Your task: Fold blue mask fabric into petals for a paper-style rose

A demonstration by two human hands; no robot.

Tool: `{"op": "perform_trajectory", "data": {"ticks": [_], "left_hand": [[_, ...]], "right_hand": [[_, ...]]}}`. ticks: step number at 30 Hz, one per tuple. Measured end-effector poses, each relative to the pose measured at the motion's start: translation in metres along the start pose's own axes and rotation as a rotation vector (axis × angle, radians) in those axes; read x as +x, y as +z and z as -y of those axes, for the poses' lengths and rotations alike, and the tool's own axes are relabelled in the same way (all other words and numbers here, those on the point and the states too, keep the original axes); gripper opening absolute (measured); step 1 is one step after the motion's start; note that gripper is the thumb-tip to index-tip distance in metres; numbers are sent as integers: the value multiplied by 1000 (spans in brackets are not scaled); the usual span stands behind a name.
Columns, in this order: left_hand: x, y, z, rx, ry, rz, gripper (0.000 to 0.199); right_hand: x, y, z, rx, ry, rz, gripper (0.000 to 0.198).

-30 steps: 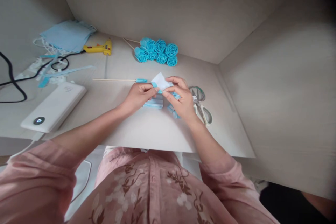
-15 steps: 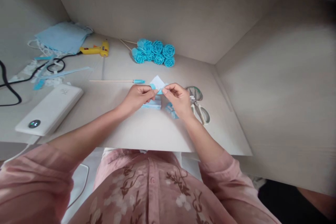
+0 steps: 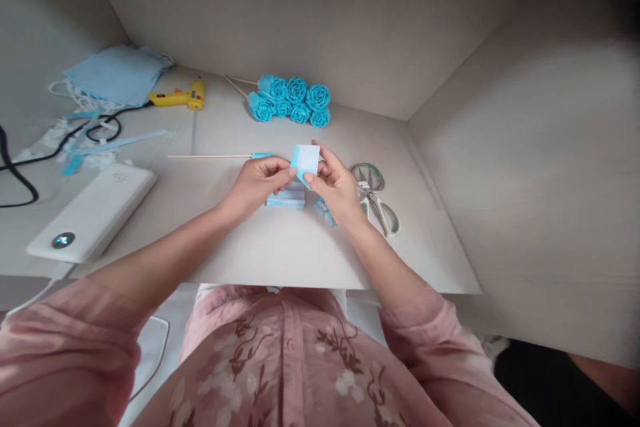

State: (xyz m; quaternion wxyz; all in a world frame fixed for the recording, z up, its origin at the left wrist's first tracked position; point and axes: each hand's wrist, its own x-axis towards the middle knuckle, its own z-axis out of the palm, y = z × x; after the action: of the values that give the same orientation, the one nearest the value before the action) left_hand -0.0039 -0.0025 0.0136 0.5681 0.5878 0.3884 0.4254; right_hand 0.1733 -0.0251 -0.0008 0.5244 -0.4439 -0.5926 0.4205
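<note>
Between my two hands is a small square of mask fabric [image 3: 308, 158], white on the face toward me, with blue folded edges at its left and bottom. My left hand [image 3: 261, 185] pinches its lower left edge between thumb and fingers. With the thumb in front and fingers behind, my right hand [image 3: 340, 188] grips its lower right side. Just below lie a stack of cut fabric pieces [image 3: 286, 199] and some small blue folded pieces [image 3: 324, 211], partly hidden by my right hand. A wooden stick [image 3: 210, 157] with a blue-wrapped end lies beyond my left hand.
Blue fabric roses [image 3: 297, 101] on sticks lie at the back. Scissors [image 3: 380, 203] and a wire coil [image 3: 367, 176] are at right. Leftward are a yellow glue gun [image 3: 177, 97], a stack of masks [image 3: 115, 72], scraps, a black cable and a white power bank [image 3: 95, 213].
The fabric square has been turned from a diamond position to nearly upright. My right fingers have opened out behind it, with the index finger raised along its right side.
</note>
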Motion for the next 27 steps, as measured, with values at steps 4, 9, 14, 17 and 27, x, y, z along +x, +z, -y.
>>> {"op": "perform_trajectory", "data": {"ticks": [4,9,14,17,27], "left_hand": [[1,1,2,-95,6,-5,30],[-1,1,3,-84,-11,59,35],[-1,0,2,-74,-18,45,36],[0,1,0,-46,-54,93,35],[-1,1,0,-5,-89,135,26]], "right_hand": [[0,2,-1,-24,8,43,69],[0,1,-1,-18,-10,15,63],[0,2,2,20,14,10,47],[1,1,5,43,47,-58,49],[0,-3,5,-86,-62,-103,22]]}}
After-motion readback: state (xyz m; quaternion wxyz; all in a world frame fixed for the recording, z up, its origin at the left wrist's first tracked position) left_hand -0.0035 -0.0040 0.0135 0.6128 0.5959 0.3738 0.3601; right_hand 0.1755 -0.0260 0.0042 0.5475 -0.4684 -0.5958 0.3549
